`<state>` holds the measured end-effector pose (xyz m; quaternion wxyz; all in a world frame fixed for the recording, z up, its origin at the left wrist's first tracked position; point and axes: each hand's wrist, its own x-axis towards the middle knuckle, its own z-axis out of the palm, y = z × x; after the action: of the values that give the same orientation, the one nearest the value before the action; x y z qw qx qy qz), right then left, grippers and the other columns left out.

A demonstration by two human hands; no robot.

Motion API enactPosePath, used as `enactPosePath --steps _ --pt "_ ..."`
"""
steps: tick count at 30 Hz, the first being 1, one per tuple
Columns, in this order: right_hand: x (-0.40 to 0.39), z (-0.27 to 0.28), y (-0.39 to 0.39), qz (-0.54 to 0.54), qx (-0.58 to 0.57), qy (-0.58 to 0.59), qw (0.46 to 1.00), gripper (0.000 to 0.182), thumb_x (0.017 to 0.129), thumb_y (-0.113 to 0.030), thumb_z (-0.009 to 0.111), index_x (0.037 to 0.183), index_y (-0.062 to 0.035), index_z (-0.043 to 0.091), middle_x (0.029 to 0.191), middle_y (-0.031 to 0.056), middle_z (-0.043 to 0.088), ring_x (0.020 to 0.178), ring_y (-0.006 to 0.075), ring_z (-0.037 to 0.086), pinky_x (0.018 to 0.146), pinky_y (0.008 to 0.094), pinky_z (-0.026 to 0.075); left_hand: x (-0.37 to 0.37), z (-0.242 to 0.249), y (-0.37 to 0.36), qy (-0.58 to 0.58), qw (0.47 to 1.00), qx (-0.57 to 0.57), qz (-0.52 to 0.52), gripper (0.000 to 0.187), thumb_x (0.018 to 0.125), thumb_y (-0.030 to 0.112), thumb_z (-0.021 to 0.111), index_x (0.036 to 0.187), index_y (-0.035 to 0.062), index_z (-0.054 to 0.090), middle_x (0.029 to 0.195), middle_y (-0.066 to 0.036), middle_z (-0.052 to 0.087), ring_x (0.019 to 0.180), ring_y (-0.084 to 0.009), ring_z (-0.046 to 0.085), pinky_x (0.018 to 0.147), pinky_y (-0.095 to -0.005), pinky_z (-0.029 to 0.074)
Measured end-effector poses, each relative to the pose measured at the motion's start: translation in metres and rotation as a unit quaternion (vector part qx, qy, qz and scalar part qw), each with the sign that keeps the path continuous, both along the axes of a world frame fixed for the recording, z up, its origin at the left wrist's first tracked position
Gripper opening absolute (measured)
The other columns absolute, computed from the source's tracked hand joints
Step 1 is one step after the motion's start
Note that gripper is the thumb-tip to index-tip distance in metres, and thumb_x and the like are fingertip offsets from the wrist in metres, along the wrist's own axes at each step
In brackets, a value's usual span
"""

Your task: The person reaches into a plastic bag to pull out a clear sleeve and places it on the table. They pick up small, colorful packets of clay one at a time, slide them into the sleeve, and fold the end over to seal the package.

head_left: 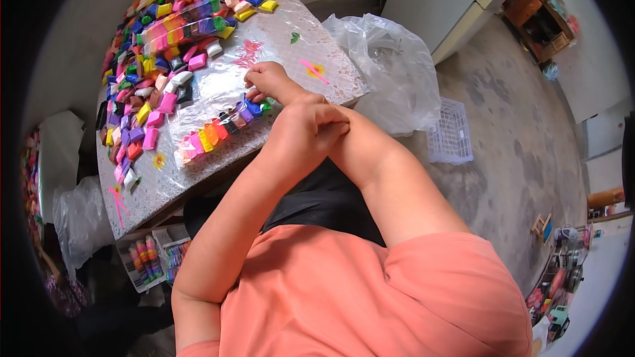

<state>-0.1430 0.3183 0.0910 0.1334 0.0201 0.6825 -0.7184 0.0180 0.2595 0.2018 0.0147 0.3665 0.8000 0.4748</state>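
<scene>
Right hand (266,79) rests fingers on the packet row (221,129), grasping nothing; left hand (305,129) clasps the right forearm (344,139).

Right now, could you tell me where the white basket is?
In the head view, the white basket sits on the floor right of the table, beside the clear plastic bag.

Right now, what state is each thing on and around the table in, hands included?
Right hand: resting on the clear plastic sheet, holding nothing visible.
Left hand: closed over the right forearm.
Row of packets: lined up.
Packet pile: loose heap.
Plastic bag: crumpled.
White crate: on floor.
</scene>
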Motion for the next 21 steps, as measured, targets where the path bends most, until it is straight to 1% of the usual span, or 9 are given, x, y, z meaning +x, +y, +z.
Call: enactPosePath --steps 1,3,4,6,10,13,16,19,21 --pt "0.000 -0.001 0.000 0.001 -0.002 0.000 1.000 0.018 0.089 -0.014 0.054 0.095 -0.0009 0.064 0.091 0.0097 0.065 0.069 0.0220 0.071 0.054 0.0296 0.058 -0.004 0.002 0.002 -0.090 0.996 0.022 -0.012 0.014 0.078 0.013 0.072 0.087 0.0025 0.073 0.081 -0.013 0.066 0.077 -0.0263 0.065 0.073 -0.0364 0.051" --pt "-0.002 -0.005 0.002 0.011 0.031 0.017 0.999 0.017 0.090 -0.014 0.055 0.094 -0.0010 0.064 0.089 0.0093 0.065 0.068 0.0218 0.070 0.055 0.0306 0.059 -0.022 -0.003 0.008 -0.145 0.987 -0.009 -0.066 0.016 0.076 0.017 0.074 0.086 0.0042 0.075 0.081 -0.012 0.069 0.074 -0.0228 0.067 0.072 -0.0344 0.053" --pt "-0.011 -0.020 -0.001 -0.008 -0.017 0.007 1.000 0.014 0.088 -0.008 0.050 0.091 0.0002 0.061 0.080 0.0116 0.062 0.064 0.0236 0.069 0.045 0.0340 0.053 -0.032 -0.006 0.004 -0.172 0.982 -0.028 -0.075 0.017 0.075 0.019 0.075 0.086 0.0050 0.075 0.081 -0.012 0.071 0.072 -0.0211 0.068 0.071 -0.0334 0.053" --pt "-0.003 -0.011 0.000 -0.012 -0.013 0.017 1.000 0.011 0.090 -0.008 0.050 0.087 -0.0007 0.058 0.078 0.0105 0.058 0.064 0.0238 0.068 0.043 0.0342 0.052 -0.042 -0.004 0.009 -0.134 0.979 -0.124 -0.089 0.019 0.075 0.018 0.076 0.088 0.0034 0.075 0.077 -0.010 0.070 0.071 -0.0179 0.066 0.070 -0.0302 0.052" --pt "0.003 0.000 0.005 0.001 0.016 0.018 1.000 0.014 0.090 -0.012 0.055 0.090 -0.0006 0.063 0.085 0.0092 0.062 0.067 0.0199 0.069 0.052 0.0291 0.057 -0.052 -0.008 0.033 -0.141 0.972 -0.174 -0.073 0.023 0.069 0.024 0.078 0.083 0.0067 0.076 0.078 -0.010 0.072 0.072 -0.0208 0.069 0.070 -0.0324 0.054" --pt "0.000 -0.002 0.006 0.009 0.024 0.006 1.000 0.016 0.090 -0.017 0.056 0.091 -0.0024 0.063 0.088 0.0073 0.064 0.068 0.0191 0.070 0.054 0.0276 0.057 -0.056 -0.007 0.044 -0.139 0.963 -0.229 -0.041 0.036 0.066 0.025 0.080 0.093 0.0015 0.074 0.087 -0.015 0.072 0.080 -0.0284 0.070 0.075 -0.0354 0.055" --pt "0.002 -0.003 0.006 0.019 0.017 0.019 0.999 0.017 0.092 -0.019 0.056 0.096 -0.0038 0.063 0.092 0.0071 0.065 0.070 0.0189 0.070 0.056 0.0257 0.057 -0.049 0.013 0.038 -0.128 0.953 -0.273 -0.040 0.026 0.071 0.020 0.072 0.090 0.0029 0.074 0.090 -0.017 0.072 0.087 -0.0319 0.069 0.078 -0.0384 0.054" --pt "0.007 0.004 0.005 0.019 0.026 0.011 0.999 0.018 0.093 -0.020 0.056 0.098 -0.0039 0.062 0.093 0.0071 0.065 0.071 0.0187 0.070 0.057 0.0248 0.057 -0.028 0.008 0.038 -0.058 0.965 -0.256 0.016 0.018 0.073 0.015 0.066 0.086 0.0029 0.072 0.091 -0.018 0.070 0.089 -0.0340 0.068 0.079 -0.0407 0.053" --pt "0.005 0.004 0.011 0.024 0.024 0.011 0.999 0.019 0.093 -0.020 0.056 0.098 -0.0036 0.062 0.095 0.0074 0.066 0.072 0.0190 0.070 0.057 0.0248 0.057 -0.021 -0.008 0.032 -0.005 0.985 -0.171 0.017 0.016 0.074 0.014 0.065 0.084 0.0025 0.070 0.090 -0.018 0.069 0.088 -0.0360 0.066 0.077 -0.0424 0.052"
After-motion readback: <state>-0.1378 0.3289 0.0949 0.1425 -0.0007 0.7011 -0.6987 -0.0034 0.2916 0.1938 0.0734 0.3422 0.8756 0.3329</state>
